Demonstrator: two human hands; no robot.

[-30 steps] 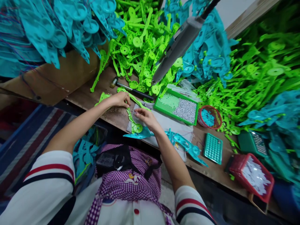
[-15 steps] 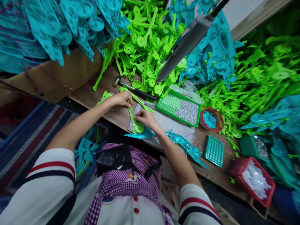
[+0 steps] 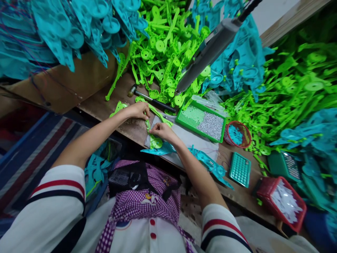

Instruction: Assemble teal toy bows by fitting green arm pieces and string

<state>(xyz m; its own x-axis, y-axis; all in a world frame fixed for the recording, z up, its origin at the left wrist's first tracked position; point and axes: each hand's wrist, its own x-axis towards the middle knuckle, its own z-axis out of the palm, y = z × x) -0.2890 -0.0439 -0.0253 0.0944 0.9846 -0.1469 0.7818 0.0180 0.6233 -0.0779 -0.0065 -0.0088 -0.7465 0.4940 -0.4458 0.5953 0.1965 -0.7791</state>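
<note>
My left hand (image 3: 139, 110) is closed, its fingertips pinching the upper end of a lime-green plastic part (image 3: 156, 142) with a round lower end. My right hand (image 3: 162, 131) is closed in a pinch against the middle of the same part; whatever lies between its fingertips is too small to make out. Just below lies a blue plastic half-shell (image 3: 207, 161), partly covered by my right forearm. Behind my hands rests another long green part (image 3: 158, 114), beside a hammer (image 3: 152, 101) with a black grip.
A green tray (image 3: 201, 119) holds small green and silvery pieces. Right of it stand a red basket (image 3: 245, 137) of blue bits, a teal tray (image 3: 240, 169) and a red bin (image 3: 281, 203) of white pieces. A grey power screwdriver (image 3: 207, 54) hangs before heaped green parts (image 3: 168, 52).
My right fingertips have shifted slightly left, closer in against the green part. My left hand stays at its upper end. The view has moved a little.
</note>
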